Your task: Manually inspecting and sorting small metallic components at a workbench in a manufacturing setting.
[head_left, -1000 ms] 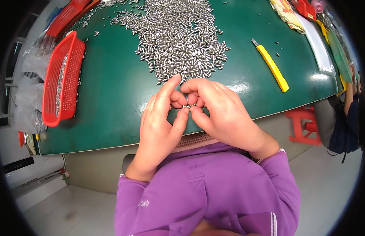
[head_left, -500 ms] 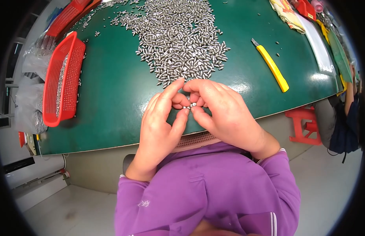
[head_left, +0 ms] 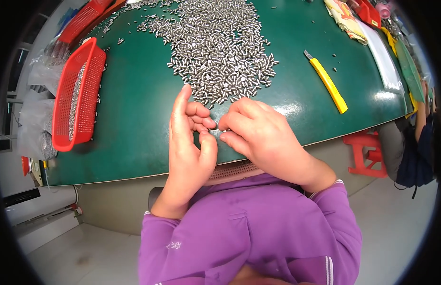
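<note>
Just beyond my hands a large heap of small bullet-shaped metal pins [head_left: 220,52] lies on the green tabletop [head_left: 130,118]. My left hand [head_left: 187,135] is near the table's front edge, its index finger stretched up and the other fingers bent in toward the thumb. Whatever lies behind those bent fingers is hidden. Beside it, my right hand [head_left: 265,133] pinches with thumb and fingertips. A tiny shiny metal bit shows at that pinch, mostly covered. The two hands are slightly apart, close to the heap's near end.
A red perforated basket [head_left: 90,102] with more pins stands at the left, by clear plastic bags [head_left: 40,114]. To the right lies a yellow utility knife [head_left: 328,85], blade out. Farther right are plastic bags [head_left: 384,59], a red stool [head_left: 365,154] and another person's arm [head_left: 420,118].
My hands have drawn apart; the left index finger has straightened upward and left. The right fingers have closed into a pinch. Metal bits that showed between both hands are now mostly hidden.
</note>
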Available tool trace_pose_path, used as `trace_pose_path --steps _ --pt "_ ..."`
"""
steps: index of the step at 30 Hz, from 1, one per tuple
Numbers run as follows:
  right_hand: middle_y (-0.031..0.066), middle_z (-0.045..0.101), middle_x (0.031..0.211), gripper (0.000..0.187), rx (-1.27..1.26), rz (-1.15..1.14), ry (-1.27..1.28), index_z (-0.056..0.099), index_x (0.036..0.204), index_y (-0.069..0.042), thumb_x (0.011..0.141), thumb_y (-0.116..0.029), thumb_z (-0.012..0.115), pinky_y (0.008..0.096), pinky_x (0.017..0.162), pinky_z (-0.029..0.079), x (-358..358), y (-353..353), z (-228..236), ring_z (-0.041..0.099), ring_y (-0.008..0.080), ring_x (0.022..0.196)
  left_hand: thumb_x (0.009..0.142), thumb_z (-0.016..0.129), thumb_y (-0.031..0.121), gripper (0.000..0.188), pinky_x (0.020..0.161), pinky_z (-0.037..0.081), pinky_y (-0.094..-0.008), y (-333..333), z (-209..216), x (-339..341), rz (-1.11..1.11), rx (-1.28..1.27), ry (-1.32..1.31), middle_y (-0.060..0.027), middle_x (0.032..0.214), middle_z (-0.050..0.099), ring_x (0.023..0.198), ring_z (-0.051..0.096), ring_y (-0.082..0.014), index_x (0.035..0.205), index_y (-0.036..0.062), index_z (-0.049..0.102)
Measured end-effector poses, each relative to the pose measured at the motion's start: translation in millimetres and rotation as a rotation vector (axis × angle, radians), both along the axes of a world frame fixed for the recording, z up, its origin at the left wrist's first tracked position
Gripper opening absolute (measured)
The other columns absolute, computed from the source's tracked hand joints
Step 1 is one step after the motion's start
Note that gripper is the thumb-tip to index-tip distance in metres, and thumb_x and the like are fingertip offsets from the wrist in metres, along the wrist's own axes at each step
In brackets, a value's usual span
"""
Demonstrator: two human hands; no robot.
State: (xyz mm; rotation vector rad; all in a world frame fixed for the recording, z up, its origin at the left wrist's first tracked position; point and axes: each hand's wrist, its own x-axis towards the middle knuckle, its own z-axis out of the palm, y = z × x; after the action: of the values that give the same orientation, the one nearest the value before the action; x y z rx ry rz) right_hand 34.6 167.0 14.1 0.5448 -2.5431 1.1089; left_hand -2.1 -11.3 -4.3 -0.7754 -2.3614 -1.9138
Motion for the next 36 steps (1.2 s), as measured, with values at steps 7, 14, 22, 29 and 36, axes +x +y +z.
trace_pose_path --steps 7,14,22,29,36 --pt "0.0112 0.053 0.088 0.015 0.026 0.163 -0.131 0.058 0.09 -0.005 0.084 -0.008 0.071 0.0438 0.074 0.05 34.1 12.8 9.4 0.059 0.0322 0.085 0.082 0.051 -0.013 0.075 0.083 0.049 -0.0311 -0.1 6.5 2.0 0.113 -0.166 0.104 -0.0115 0.115 0.053 0.094 0.055 -0.0182 0.154 -0.0007 0.034" --pt "0.0147 0.061 0.1 0.023 -0.007 0.003 -0.072 0.064 0.106 -0.002 0.086 -0.008 0.072 0.0449 0.081 0.051 22.1 30.4 12.4 0.061 0.0363 0.095 0.086 0.065 -0.006 0.065 0.089 0.049 -0.0399 2.1 17.1 -6.9 0.183 -0.481 0.276 -0.014 0.108 0.059 0.096 0.057 -0.0284 0.147 -0.002 0.044" --pt "0.0158 0.061 0.099 0.021 0.064 -0.189 0.023 0.065 0.106 -0.001 0.086 -0.005 0.069 0.0458 0.083 0.051 -8.0 16.4 3.5 0.061 0.0373 0.094 0.084 0.067 -0.009 0.066 0.089 0.05 -0.0414 17.6 11.3 -8.4 0.057 -0.381 0.25 -0.0134 0.105 0.062 0.096 0.059 -0.0293 0.147 0.0001 0.046" --pt "0.0145 0.061 0.096 0.018 0.0 -0.085 -0.012 0.064 0.101 -0.001 0.085 -0.003 0.07 0.0459 0.083 0.05 -0.8 17.9 1.4 0.06 0.0357 0.093 0.084 0.065 -0.012 0.065 0.086 0.051 -0.0397 14.3 11.3 -3.5 0.015 -0.294 0.203 -0.0121 0.103 0.063 0.093 0.06 -0.0279 0.145 0.0019 0.049" --pt "0.0114 0.065 0.096 0.018 -0.061 -0.059 -0.019 0.064 0.099 -0.003 0.083 0.0 0.07 0.0434 0.083 0.05 -1.7 19.9 3.7 0.063 0.0325 0.091 0.083 0.064 -0.012 0.063 0.085 0.051 -0.0346 8.8 8.5 -5.0 -0.025 -0.29 0.249 -0.0077 0.1 0.065 0.093 0.061 -0.0209 0.143 0.0034 0.054"
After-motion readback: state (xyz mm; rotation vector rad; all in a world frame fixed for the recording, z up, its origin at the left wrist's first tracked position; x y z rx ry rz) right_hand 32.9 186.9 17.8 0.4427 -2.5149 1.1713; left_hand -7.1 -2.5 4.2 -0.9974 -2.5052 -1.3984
